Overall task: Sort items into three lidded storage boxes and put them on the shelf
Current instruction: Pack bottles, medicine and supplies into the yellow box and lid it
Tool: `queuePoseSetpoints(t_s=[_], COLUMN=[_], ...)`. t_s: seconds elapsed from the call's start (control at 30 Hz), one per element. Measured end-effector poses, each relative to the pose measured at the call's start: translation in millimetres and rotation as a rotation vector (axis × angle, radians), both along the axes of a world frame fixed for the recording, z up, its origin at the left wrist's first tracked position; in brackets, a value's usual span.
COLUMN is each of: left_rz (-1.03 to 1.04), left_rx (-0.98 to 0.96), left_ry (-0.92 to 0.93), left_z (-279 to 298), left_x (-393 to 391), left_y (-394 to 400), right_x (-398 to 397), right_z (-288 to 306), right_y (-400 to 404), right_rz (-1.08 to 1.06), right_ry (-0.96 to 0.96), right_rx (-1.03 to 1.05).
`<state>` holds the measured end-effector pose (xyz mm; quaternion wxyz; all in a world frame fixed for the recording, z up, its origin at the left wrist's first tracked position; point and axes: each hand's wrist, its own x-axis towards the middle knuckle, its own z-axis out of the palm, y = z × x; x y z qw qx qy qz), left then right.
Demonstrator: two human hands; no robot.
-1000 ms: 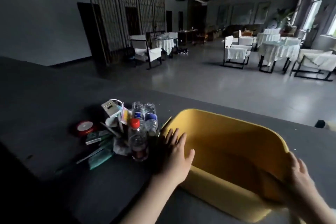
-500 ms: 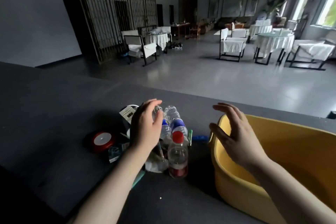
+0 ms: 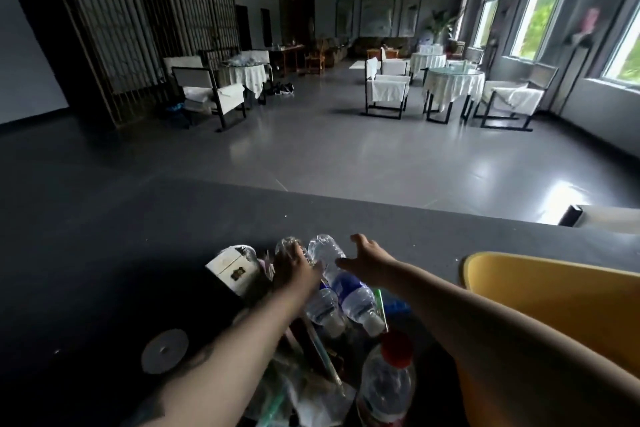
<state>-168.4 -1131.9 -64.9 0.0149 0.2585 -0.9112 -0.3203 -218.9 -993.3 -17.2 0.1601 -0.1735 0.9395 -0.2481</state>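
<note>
Sorting not begun: left hand [image 3: 294, 270] rests, grip indeterminable, on 2 water bottles [image 3: 341, 291] lying left of the yellow storage box [image 3: 554, 302] on the worktop [image 3: 104, 236], right hand [image 3: 367, 258] spread open above them, nothing visibly boxed, shelving outstanding.

Dim hall, glossy grey floor [image 3: 363, 156], white-draped round tables [image 3: 452, 80] and chairs [image 3: 388, 90], lattice screen [image 3: 138, 28] left, bright windows [image 3: 540, 21] right.

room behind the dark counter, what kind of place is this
Probably a restaurant or hotel lounge: round glass-topped tables with white cloths, white-cushioned black-framed chairs, and framed paintings on the far wall.
</note>
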Motion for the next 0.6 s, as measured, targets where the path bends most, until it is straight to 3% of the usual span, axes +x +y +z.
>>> queuePoseSetpoints(t_s=[0.1, 0.27, 0.6], left_rz=[0.081, 0.357, 0.427], left_rx=[-0.053, 0.023, 0.086], left_ry=[-0.100, 0.011, 0.083], left_z=[-19, -27, -37], left_x=[-18, -35, -37], left_y=[1, 9, 8], right_x=[-10, -15, -20], right_z=[-19, -53, -56], right_y=[-18, -30, -25], right_rz=[-0.017, -0.037, -0.210], right_ry=[-0.028, 0.002, 0.058], right_rx=[0.051, 0.116, 0.004])
